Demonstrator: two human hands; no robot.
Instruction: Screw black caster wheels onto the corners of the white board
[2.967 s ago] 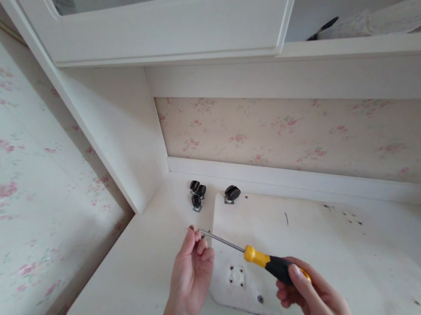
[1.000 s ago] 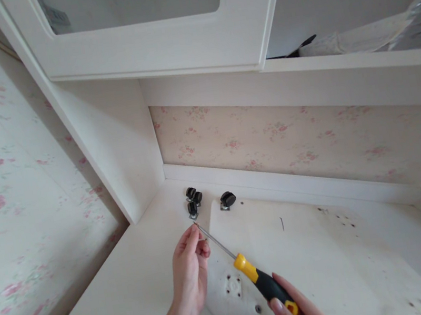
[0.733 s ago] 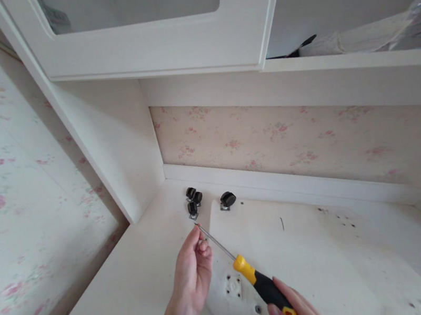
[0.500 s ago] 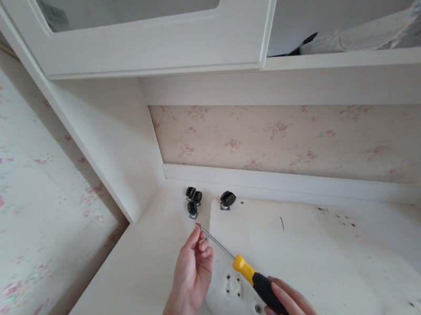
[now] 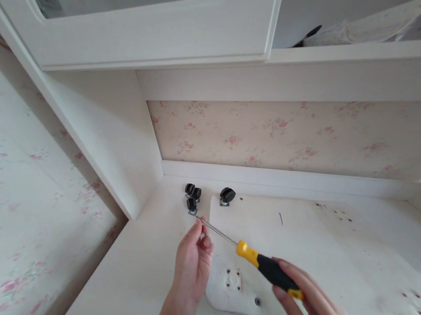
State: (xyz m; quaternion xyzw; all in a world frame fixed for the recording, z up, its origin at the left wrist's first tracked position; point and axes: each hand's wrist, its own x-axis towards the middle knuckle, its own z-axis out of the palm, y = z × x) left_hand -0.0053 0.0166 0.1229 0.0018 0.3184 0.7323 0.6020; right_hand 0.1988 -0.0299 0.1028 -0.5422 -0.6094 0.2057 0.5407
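Note:
My right hand (image 5: 306, 294) is wrapped around the yellow and black handle of a screwdriver (image 5: 270, 270), whose steel shaft slants up to the left. At the shaft's far end, the fingers of my left hand (image 5: 194, 258) are closed in a pinch around the tip. A tiny dark piece, perhaps a screw, pokes out there, too small to make out for certain. Just beyond the fingertips stand several black twin-wheel casters (image 5: 191, 204) with metal plates. Another caster (image 5: 227, 196) sits apart, on the corner of a white board (image 5: 264, 245).
The board lies on a white desk top (image 5: 122, 283) and has groups of screw holes (image 5: 233, 280) and a round metal insert (image 5: 258, 302). A thin dark pin or mark (image 5: 281, 218) shows on it. Overhead hangs a white cabinet door (image 5: 151, 34); a side panel (image 5: 111, 136) rises at left.
Both hands and the screwdriver have shifted slightly; the handle is now farther right and higher, with the tip closer to the casters. The view has tilted a little.

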